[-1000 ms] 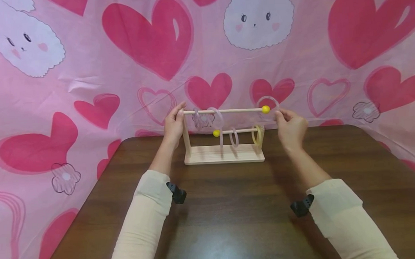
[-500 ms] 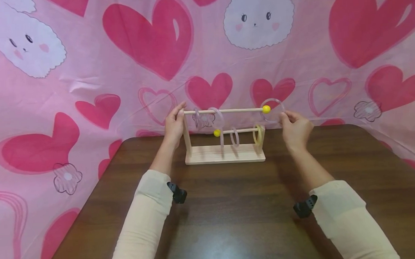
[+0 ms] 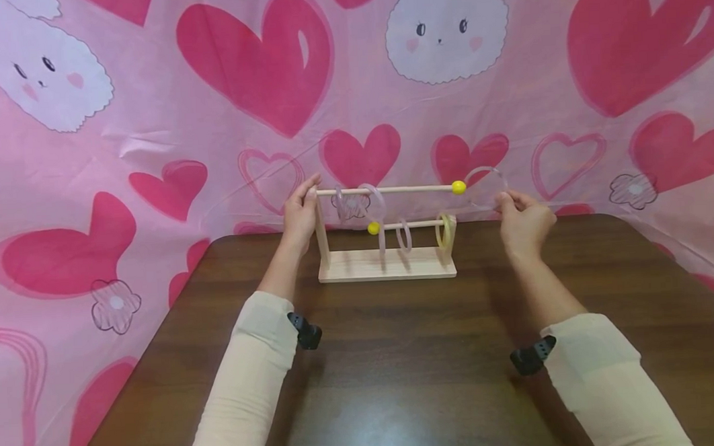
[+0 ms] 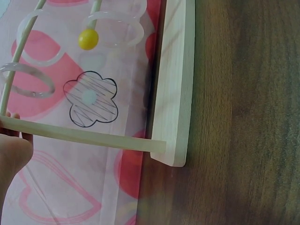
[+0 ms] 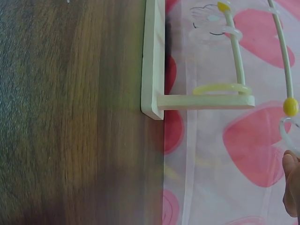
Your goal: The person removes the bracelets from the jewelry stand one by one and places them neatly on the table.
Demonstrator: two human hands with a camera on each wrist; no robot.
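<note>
A light wooden ring stand (image 3: 386,265) has two rods, each ending in a yellow ball. My left hand (image 3: 299,216) grips the top of its left post, fingers behind it in the left wrist view. Between thumb and fingers my right hand (image 3: 525,224) pinches a clear ring (image 3: 486,169), just right of the upper rod's yellow ball (image 3: 459,187). Pale translucent rings, one a lilac ring (image 3: 340,205), hang on the upper rod. The lower rod carries a pale ring (image 3: 403,235) and, by the right post, a yellow ring (image 5: 220,88).
The stand is on a dark brown wooden table (image 3: 364,357), near its far edge. Behind the table hangs a pink cloth (image 3: 351,102) with hearts and rabbit faces. Each wrist wears a black camera strap.
My right hand has moved right, and the clear ring has gone from around the upper rod's ball to beyond it. My left hand stays on the post.
</note>
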